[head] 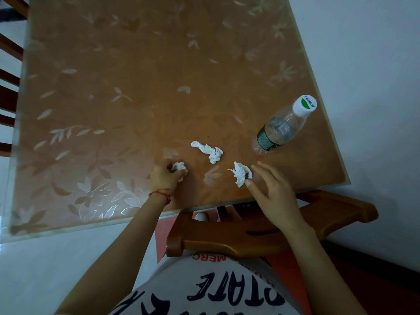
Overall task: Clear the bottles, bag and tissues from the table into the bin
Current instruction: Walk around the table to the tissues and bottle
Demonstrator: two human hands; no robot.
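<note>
Three crumpled white tissues lie near the table's front edge. My left hand (167, 176) curls its fingers round the leftmost tissue (178, 166) on the table top. A longer twisted tissue (208, 151) lies loose in the middle. My right hand (270, 192) hovers with fingers spread beside the right tissue (241, 173), its thumb tip touching the tissue's lower end. A clear plastic bottle (280, 128) with a white cap and green label stands at the right, near the table's right edge. No bag and no bin are in view.
The table (136, 87) has a brown top with a leaf pattern under glass. A wooden chair (250, 233) stands just below the front edge, between me and the table. A white wall runs along the right. Dark wooden slats show at the far left.
</note>
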